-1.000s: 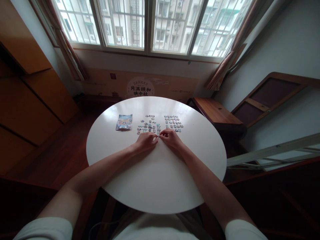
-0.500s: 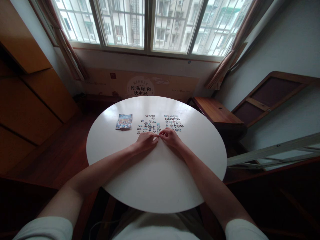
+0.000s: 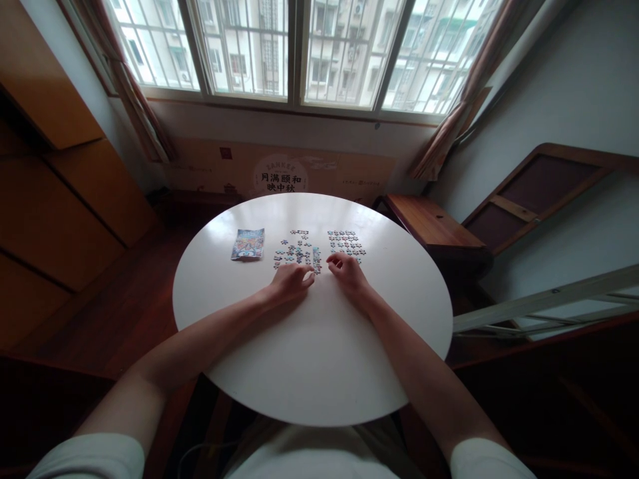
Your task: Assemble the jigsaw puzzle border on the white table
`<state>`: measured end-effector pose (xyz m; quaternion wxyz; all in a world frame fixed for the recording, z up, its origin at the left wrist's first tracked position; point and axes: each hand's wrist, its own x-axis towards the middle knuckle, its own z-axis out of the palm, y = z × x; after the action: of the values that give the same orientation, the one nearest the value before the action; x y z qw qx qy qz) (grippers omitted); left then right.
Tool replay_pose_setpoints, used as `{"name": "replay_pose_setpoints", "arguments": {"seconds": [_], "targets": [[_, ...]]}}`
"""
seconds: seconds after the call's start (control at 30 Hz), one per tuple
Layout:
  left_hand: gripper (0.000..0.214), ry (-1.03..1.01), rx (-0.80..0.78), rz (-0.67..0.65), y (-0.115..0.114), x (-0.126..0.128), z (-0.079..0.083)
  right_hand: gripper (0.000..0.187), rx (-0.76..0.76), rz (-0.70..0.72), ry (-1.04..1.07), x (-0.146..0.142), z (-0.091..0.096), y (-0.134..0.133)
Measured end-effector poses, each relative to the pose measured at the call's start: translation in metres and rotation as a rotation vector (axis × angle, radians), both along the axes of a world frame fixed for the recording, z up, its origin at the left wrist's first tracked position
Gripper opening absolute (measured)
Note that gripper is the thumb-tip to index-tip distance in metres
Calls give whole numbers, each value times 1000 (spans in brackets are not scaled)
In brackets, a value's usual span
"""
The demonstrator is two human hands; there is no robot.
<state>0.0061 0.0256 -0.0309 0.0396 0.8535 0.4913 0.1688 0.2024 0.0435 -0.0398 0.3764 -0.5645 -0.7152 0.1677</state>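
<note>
Small blue jigsaw pieces lie on a round white table (image 3: 319, 359): a partly joined cluster (image 3: 298, 253) and a looser group (image 3: 346, 243) to its right. My left hand (image 3: 292, 279) rests on the table just below the cluster, fingers curled and pinched near a piece at its lower edge. My right hand (image 3: 348, 271) sits below the right group, fingers curled loosely, apart from the left hand. Whether either hand holds a piece is too small to make out. A printed picture card (image 3: 247, 243) lies left of the pieces.
A wooden side table (image 3: 429, 223) stands right of the round table. A wooden frame (image 3: 544, 183) leans on the right wall. Orange-brown cabinets (image 3: 54, 173) line the left. A barred window (image 3: 299, 50) fills the far wall.
My hands, which touched at the fingertips near the cluster's lower edge, have parted. The right hand has moved slightly right and away; the left has stayed about where it was.
</note>
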Motion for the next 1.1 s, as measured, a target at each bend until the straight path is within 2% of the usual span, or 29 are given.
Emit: {"name": "replay_pose_setpoints", "arguments": {"seconds": [0.3, 1.1], "targets": [[35, 13, 5, -4, 1, 0, -3, 16, -102, 35, -154, -3, 4, -5], [33, -19, -52, 16, 0, 0, 2, 17, -82, 62, -183, -1, 1, -4]]}}
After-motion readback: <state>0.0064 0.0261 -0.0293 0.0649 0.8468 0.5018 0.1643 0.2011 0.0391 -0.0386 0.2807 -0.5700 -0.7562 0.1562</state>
